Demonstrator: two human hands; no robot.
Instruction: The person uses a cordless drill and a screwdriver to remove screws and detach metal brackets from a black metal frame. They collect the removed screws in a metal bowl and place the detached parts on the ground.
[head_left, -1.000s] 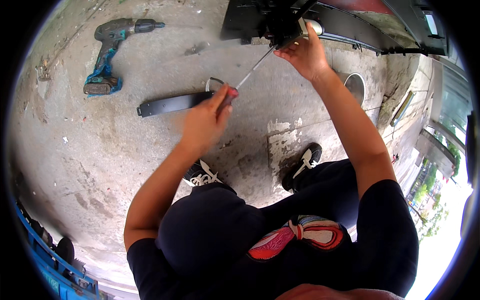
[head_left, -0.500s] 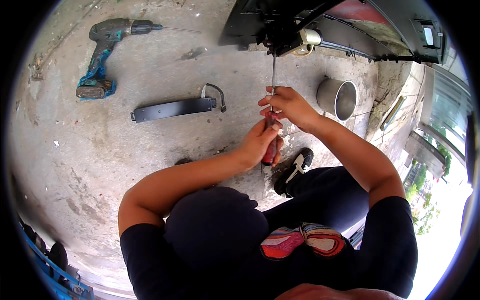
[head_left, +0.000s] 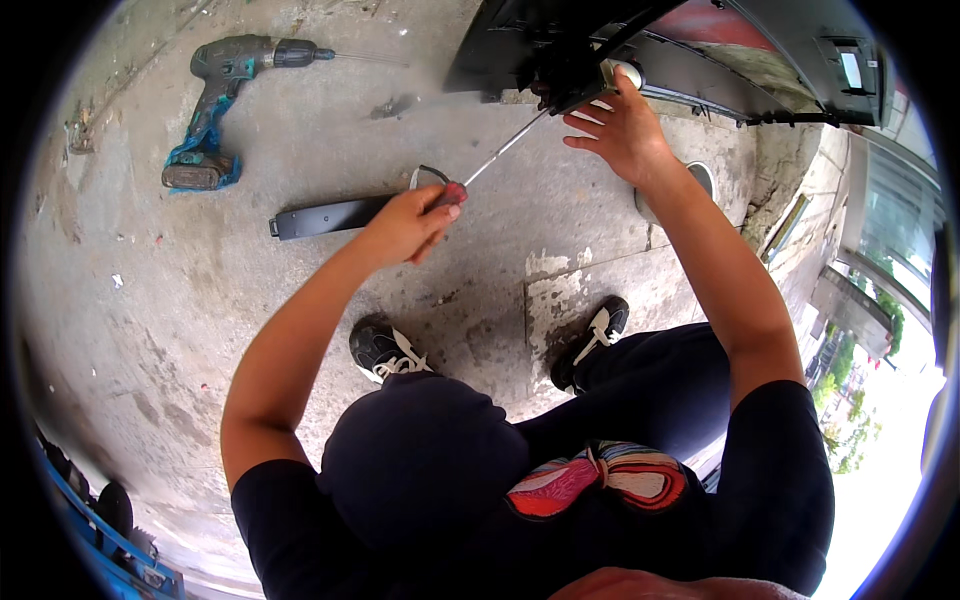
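My left hand (head_left: 405,225) is closed around the red handle of a long screwdriver (head_left: 505,146). Its thin shaft slants up and to the right, and the tip reaches the dark mechanism (head_left: 560,80) under the black metal housing. Beside that mechanism is a pale cylindrical motor (head_left: 628,72). My right hand (head_left: 630,140) is raised to it with the fingers apart, the fingertips at or very near the motor; whether they touch I cannot tell. Below the left hand's wrist and behind it lies a long black bar-shaped unit (head_left: 330,217) with a short cable, partly covered by the hand.
A teal and black cordless drill (head_left: 215,110) with a long bit lies at the upper left. Behind my right forearm stands a metal pot (head_left: 703,178), mostly hidden. Black panels (head_left: 690,75) overhang the top right. A blue frame (head_left: 110,550) sits at the lower left.
My left hand has moved left and up with the screwdriver, tilting it from upright to slanted. My right hand has left the shaft and risen to the motor.
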